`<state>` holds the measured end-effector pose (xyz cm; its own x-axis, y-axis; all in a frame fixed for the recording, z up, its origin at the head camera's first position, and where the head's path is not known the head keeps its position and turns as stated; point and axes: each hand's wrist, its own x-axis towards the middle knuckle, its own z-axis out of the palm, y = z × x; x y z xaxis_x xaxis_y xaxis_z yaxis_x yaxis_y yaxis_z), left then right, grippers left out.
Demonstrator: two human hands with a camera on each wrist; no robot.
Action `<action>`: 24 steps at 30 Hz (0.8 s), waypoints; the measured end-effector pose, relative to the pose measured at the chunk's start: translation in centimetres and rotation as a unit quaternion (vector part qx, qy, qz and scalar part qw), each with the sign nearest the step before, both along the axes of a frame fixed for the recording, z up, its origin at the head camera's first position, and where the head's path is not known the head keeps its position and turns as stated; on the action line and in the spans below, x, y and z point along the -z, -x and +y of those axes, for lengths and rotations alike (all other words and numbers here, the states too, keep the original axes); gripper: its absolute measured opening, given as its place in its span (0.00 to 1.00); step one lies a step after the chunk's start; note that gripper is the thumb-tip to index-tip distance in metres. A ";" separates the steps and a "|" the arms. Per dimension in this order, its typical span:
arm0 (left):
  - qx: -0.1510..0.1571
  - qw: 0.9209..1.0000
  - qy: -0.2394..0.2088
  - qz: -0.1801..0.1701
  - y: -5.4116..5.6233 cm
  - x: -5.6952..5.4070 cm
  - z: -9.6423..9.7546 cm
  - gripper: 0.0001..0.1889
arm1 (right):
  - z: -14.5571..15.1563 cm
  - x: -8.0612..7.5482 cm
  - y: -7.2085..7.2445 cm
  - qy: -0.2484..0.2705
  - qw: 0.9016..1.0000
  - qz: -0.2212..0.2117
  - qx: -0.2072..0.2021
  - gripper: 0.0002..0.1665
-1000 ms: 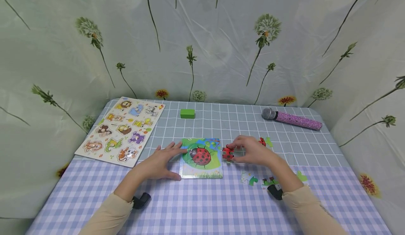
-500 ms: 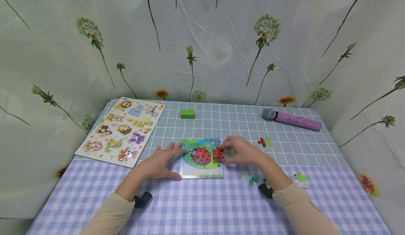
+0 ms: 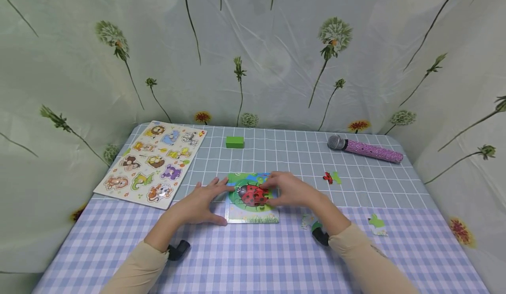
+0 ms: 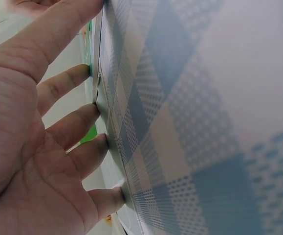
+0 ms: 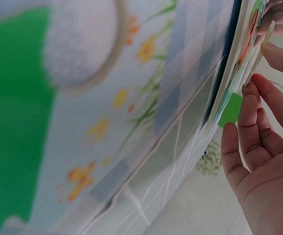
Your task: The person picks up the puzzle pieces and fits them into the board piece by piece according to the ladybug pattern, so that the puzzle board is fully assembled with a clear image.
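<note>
Your right hand [image 3: 295, 190] pinches a thin, red piece [image 5: 259, 56] over the square ladybird board [image 3: 237, 215]; left hand [image 3: 199, 204] splays against its left edge.

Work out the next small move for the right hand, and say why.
Probably lower the piece onto the board: the right hand pinches it over the printed ladybug, and the right wrist view shows it apart from the surface. The left hand rests against the board's left side, which may steady it.

The ladybird board [image 3: 247, 215] looks glossy, the microphone handle [image 3: 373, 150] rough and glittery.
</note>
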<state>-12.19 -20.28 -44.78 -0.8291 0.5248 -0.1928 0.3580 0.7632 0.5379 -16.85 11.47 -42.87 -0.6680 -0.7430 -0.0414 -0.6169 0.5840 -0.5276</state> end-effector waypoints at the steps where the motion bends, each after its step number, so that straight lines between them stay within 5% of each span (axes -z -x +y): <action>1: 0.000 1.000 -0.001 0.000 0.0 0.0 0.0 0.49 | -0.2 0.0 0.0 -0.001 1.000 0.002 -0.003 0.26; 24: -0.002 1.000 0.003 0.000 0.0 0.2 -0.1 0.49 | -1.8 0.2 0.4 -0.010 1.000 -0.018 -0.004 0.25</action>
